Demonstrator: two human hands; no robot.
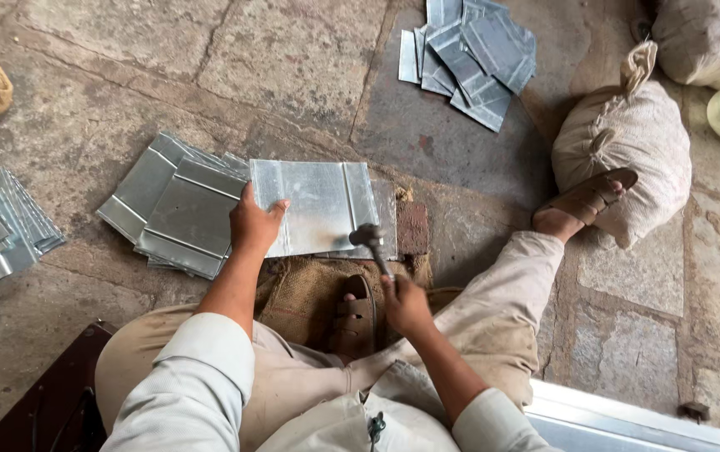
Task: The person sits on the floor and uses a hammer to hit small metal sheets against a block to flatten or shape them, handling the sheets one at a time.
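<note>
The left hand point(253, 224) grips the left edge of a folded metal sheet point(318, 205), which lies flat on the stone floor point(293, 59) just right of a stack of similar sheets point(177, 205). The right hand point(404, 303) is clenched around a hammer point(372, 243), its head at the sheet's near right edge.

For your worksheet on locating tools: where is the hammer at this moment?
In the head view, the hammer is just right of centre, gripped by the right hand, its head over the near right edge of the metal sheet.
</note>
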